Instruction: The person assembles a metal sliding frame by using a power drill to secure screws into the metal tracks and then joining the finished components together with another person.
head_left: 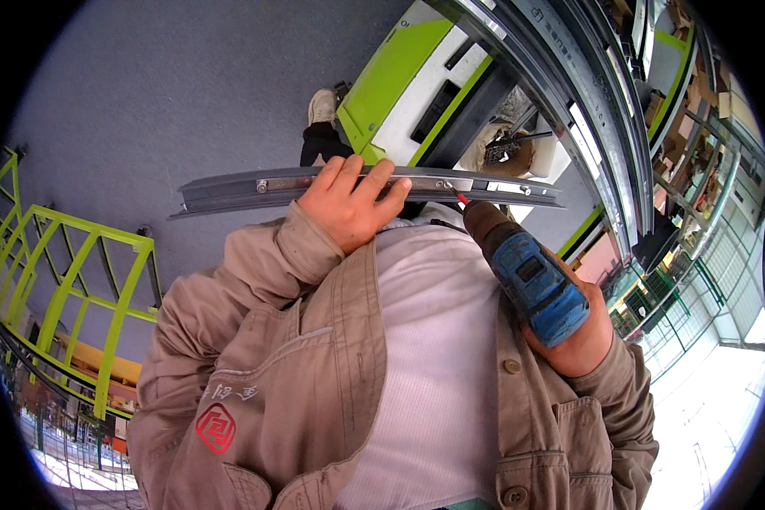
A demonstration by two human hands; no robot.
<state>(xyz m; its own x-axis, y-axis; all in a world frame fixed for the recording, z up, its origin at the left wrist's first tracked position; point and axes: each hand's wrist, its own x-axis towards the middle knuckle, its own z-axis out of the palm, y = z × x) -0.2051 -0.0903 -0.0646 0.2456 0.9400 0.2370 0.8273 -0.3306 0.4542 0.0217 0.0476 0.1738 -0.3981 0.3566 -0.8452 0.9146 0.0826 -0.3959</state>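
Note:
A long dark grey metal profile (217,194) lies crosswise in front of my chest. My left hand (346,206) is closed over its middle, fingers lying across the top face. Bright metal strips (508,188) with screw heads sit in the profile's channel; one screw (262,185) shows left of my hand. In my right hand (593,336) is a blue cordless drill (531,276), gripped from behind and tilted up to the left. Its red-collared bit (460,197) points at a screw in the strip, right of my left hand. Whether the tip touches is too small to tell.
On the right, a stack of long dark profiles (569,76) runs from the top edge downward. Beyond my profile stands a green and white machine (399,85), with a person's shoe (321,107) beside it. Green metal racks (102,255) stand at left on the grey floor (170,93).

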